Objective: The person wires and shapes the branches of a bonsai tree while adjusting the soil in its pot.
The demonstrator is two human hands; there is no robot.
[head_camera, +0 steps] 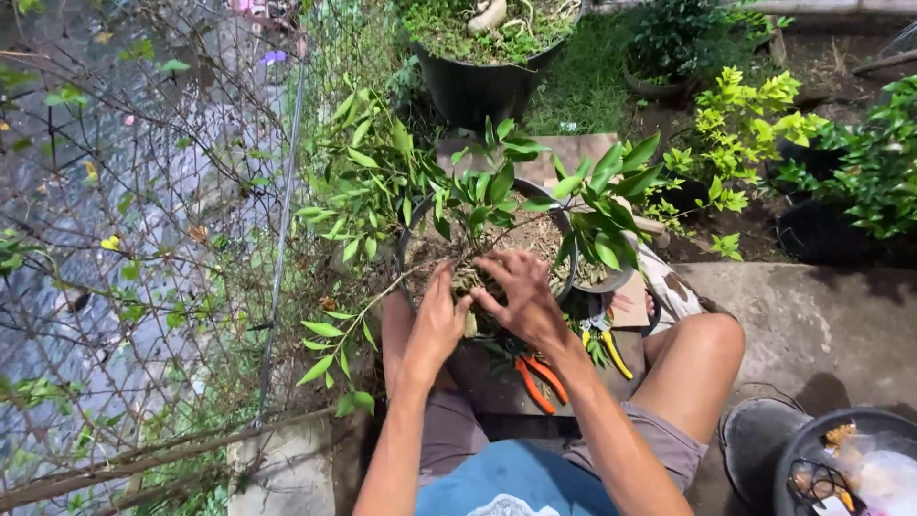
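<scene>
Both hands (478, 306) in leafy pot (564, 205), fingers partly hidden, orange-handled pliers (540, 377) half covered

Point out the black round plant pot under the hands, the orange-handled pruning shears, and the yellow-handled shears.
black round plant pot (565, 232): head view, right rim.
orange-handled pruning shears (542, 376): head view, handles.
yellow-handled shears (614, 352): head view, right handle.
</scene>
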